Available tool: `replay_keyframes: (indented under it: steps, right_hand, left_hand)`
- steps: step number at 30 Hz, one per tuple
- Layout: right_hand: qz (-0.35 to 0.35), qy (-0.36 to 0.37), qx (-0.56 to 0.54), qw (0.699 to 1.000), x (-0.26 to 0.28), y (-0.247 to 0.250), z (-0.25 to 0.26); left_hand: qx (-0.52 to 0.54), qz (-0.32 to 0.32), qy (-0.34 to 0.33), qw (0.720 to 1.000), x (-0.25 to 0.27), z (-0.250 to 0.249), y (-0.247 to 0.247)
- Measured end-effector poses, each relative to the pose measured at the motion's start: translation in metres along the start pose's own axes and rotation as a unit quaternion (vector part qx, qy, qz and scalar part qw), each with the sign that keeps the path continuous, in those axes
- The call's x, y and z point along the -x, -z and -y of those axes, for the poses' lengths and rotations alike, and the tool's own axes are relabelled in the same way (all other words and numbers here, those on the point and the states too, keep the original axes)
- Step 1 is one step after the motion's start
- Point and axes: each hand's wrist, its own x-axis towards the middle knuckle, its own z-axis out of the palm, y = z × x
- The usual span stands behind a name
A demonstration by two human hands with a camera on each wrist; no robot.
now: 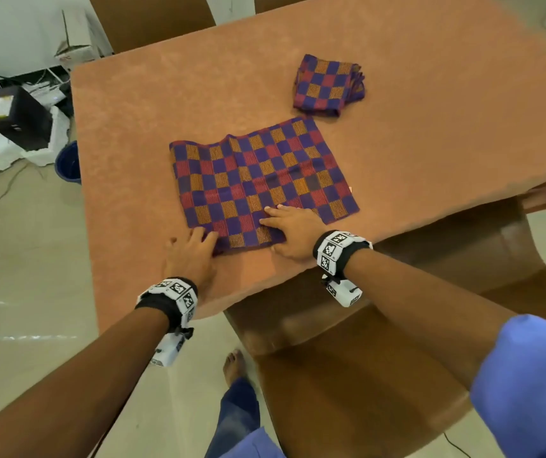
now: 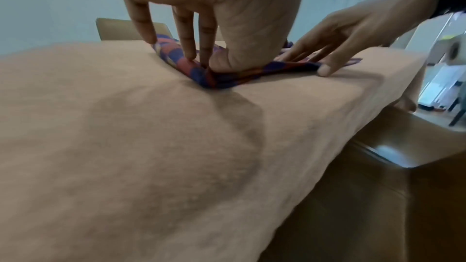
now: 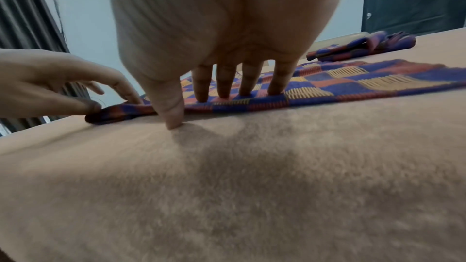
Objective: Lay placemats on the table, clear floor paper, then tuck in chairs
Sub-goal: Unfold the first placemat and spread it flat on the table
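On the counter [image 1: 430, 94] one placemat [image 1: 261, 180] lies spread, left hand [image 1: 192, 256] pinching its near corner, right hand [image 1: 293, 231] pressing flat-fingered; the folded stack [image 1: 329, 85] beyond, floor paper and chair [image 1: 380, 358] remain.

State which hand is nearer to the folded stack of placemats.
Right. The right hand lies on the spread placemat, below the folded stack; the left hand is at its near-left corner, farther away.
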Motion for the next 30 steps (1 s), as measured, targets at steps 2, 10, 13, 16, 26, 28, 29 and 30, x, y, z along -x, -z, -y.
replay_keyframes:
  steps: [2, 10, 13, 16, 26, 28, 29, 30]
  right_hand:
    - [0.001, 0.001, 0.002, 1.000, 0.000, -0.001, 0.002]
    - [0.015, -0.011, 0.038, 0.999, -0.005, -0.002, 0.020]
    - [0.003, -0.021, 0.007, 1.000, -0.008, -0.001, 0.024]
    - [-0.008, -0.031, -0.048, 0.998, -0.008, 0.006, 0.022]
    - [0.018, -0.033, -0.024, 0.999, -0.003, 0.026, 0.023]
    - [0.033, -0.038, -0.013, 0.999, -0.002, 0.026, 0.026]
    - [0.039, -0.041, -0.013, 0.998, -0.001, 0.025, 0.025]
    - [0.044, -0.044, -0.013, 0.998, -0.001, 0.024, 0.026]
  left_hand:
    - [0.018, -0.014, 0.009, 1.000, -0.003, 0.018, 0.006]
    - [0.061, 0.071, -0.015, 0.996, 0.005, 0.014, 0.006]
    - [0.050, 0.044, 0.018, 0.998, 0.007, 0.005, 0.002]
    - [0.054, -0.003, 0.043, 0.998, 0.003, 0.008, 0.008]
    - [-0.084, -0.122, -0.077, 0.986, -0.009, 0.061, 0.076]
    - [-0.125, -0.160, -0.117, 0.972, -0.001, 0.069, 0.082]
    - [-0.141, -0.173, -0.131, 0.966, 0.004, 0.069, 0.083]
    - [-0.151, -0.180, -0.145, 0.961, 0.010, 0.069, 0.083]
